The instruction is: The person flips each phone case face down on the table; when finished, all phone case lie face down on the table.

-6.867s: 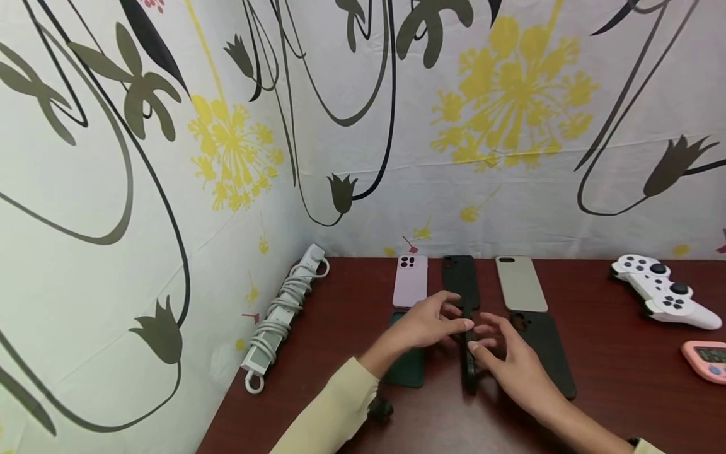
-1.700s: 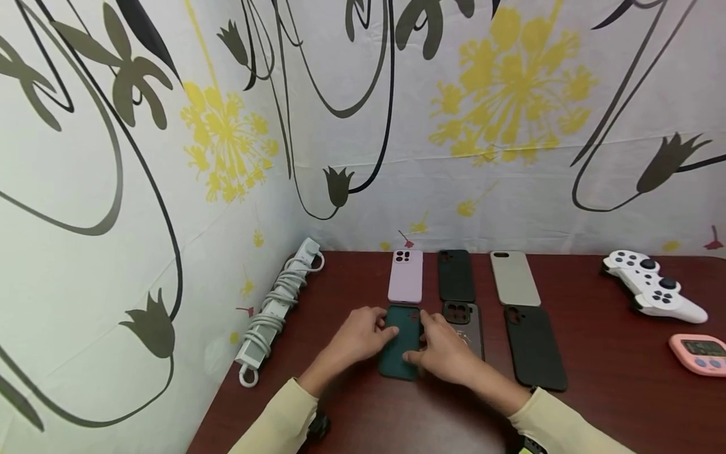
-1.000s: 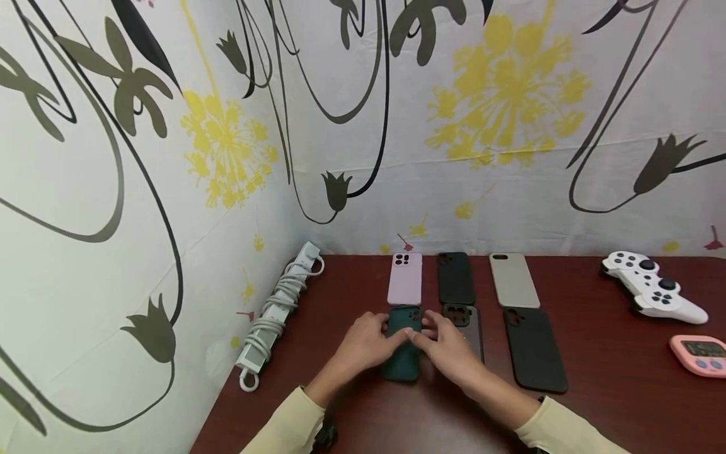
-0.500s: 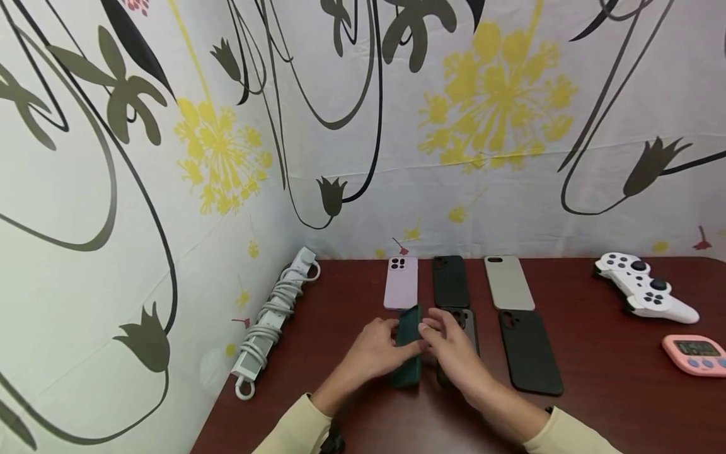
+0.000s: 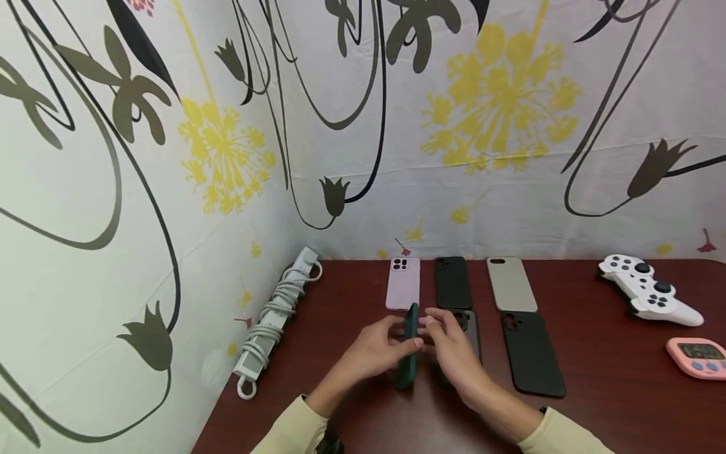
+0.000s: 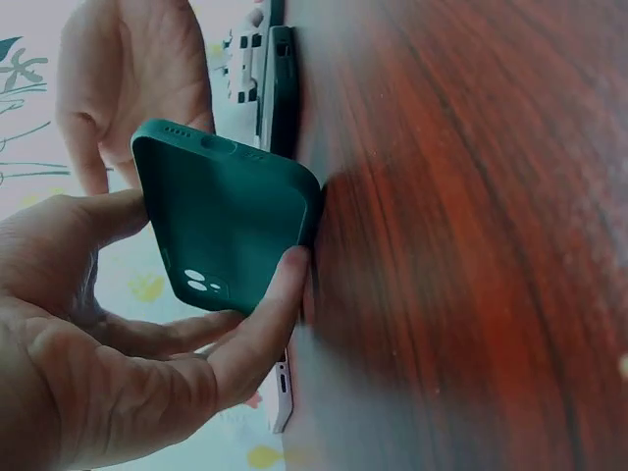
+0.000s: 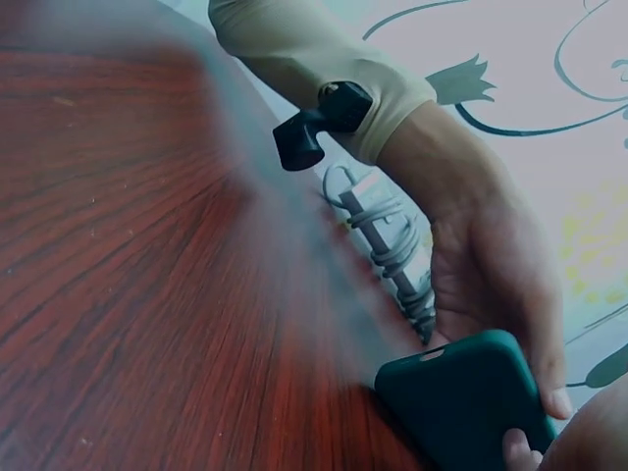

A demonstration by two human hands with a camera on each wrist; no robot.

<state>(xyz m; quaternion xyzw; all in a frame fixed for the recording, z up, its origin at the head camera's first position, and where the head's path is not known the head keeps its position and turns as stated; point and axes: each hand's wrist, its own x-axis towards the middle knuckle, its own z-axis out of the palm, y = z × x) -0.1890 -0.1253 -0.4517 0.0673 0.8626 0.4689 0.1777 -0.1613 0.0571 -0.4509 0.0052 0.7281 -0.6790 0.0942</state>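
A dark green phone case (image 5: 409,359) stands tilted up on its long edge on the brown table. My left hand (image 5: 375,348) grips it between thumb and fingers. In the left wrist view the hollow inside of the green case (image 6: 226,201) and its camera holes show. My right hand (image 5: 454,350) is close on the other side with loosely bent fingers. In the right wrist view a fingertip lies in front of the case's smooth back (image 7: 456,402); whether it touches, I cannot tell. A grey phone case with dark edges (image 5: 471,334) lies partly hidden behind my right hand.
Behind lie a pink phone case (image 5: 403,287), a black one (image 5: 453,284) and a beige one (image 5: 512,285). Another black case (image 5: 533,354) lies to the right. A cord-wrapped power strip (image 5: 278,315) lies left; a white game controller (image 5: 652,290) and pink timer (image 5: 700,357) lie far right.
Earlier my hands held a dark case on edge, which now lies flat. The green case, flat 1.7 seconds ago, has been tilted up onto its edge. My right hand has drawn slightly away.
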